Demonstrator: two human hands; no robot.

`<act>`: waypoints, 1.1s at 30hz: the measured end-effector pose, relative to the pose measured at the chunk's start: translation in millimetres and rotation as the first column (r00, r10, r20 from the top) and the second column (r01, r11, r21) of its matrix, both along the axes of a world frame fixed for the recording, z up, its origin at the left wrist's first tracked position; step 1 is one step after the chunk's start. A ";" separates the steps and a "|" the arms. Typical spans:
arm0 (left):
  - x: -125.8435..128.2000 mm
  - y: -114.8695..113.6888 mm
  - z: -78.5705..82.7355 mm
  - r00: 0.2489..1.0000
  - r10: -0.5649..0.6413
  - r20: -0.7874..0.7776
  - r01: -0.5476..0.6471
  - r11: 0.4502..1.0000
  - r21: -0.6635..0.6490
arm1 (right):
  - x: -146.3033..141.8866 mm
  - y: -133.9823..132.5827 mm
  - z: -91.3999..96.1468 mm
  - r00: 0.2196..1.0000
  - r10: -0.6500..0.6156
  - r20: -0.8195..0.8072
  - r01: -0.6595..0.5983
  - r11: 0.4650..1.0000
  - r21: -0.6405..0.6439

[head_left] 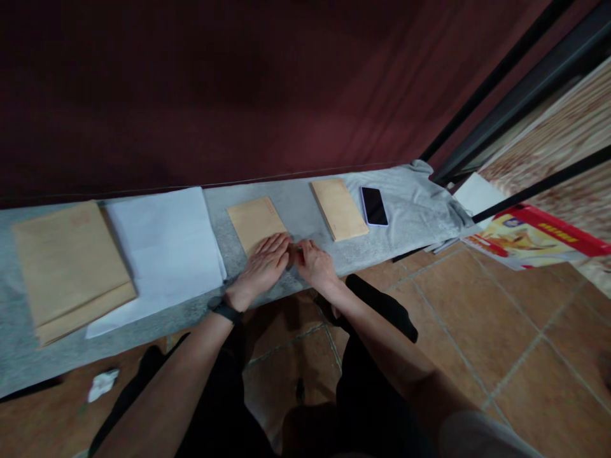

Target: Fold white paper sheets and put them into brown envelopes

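A small brown paper envelope [252,221] lies on the grey cloth in front of me. My left hand [266,262] rests flat on its near right part, fingers stretched out, with a dark band on the wrist. Close beside those fingertips, my right hand [315,264] has its fingers curled in at the envelope's right end. The edge between the two hands is mostly covered by the fingers. To the right of my hands sits a stack of similar brown envelopes [340,210], with a phone [375,206] in a light purple case next to it.
Larger brown envelopes [71,261] lie at the left, partly over white paper sheets [165,248]. The narrow grey cloth-covered surface [296,191] runs along a dark red wall. A red and yellow box [529,235] is at the right, and crumpled tissue [102,384] lies on the tiled floor.
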State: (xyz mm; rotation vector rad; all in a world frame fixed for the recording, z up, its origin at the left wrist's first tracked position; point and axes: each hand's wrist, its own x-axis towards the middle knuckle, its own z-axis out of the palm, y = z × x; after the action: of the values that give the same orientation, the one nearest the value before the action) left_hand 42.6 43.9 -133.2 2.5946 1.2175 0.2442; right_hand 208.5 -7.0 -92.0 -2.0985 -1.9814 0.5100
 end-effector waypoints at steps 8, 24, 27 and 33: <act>-4.1 36.5 -3.9 0.972 0.232 0.024 -0.233 0.970 0.064 | 2.7 0.3 -1.5 0.998 0.059 -0.008 -0.060 0.997 -0.045; -3.0 124.8 -0.8 0.918 0.395 -0.034 -0.393 0.918 0.055 | 4.6 0.3 -0.7 0.995 0.098 0.001 -0.098 0.995 -0.032; -0.3 118.8 2.2 0.936 0.346 -0.068 -0.346 0.938 0.011 | 4.2 -0.4 -1.2 0.995 0.098 0.003 -0.098 0.995 -0.024; 9.5 95.3 -0.9 0.963 0.254 -0.084 -0.252 0.967 0.036 | 1.6 -3.3 2.4 0.994 0.108 0.032 -0.108 0.994 -0.018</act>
State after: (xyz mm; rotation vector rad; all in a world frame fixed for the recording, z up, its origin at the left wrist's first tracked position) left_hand 52.1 139.3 -134.1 2.4899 1.5894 0.1961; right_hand 210.1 -10.3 -89.6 -2.0298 -2.1253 0.5148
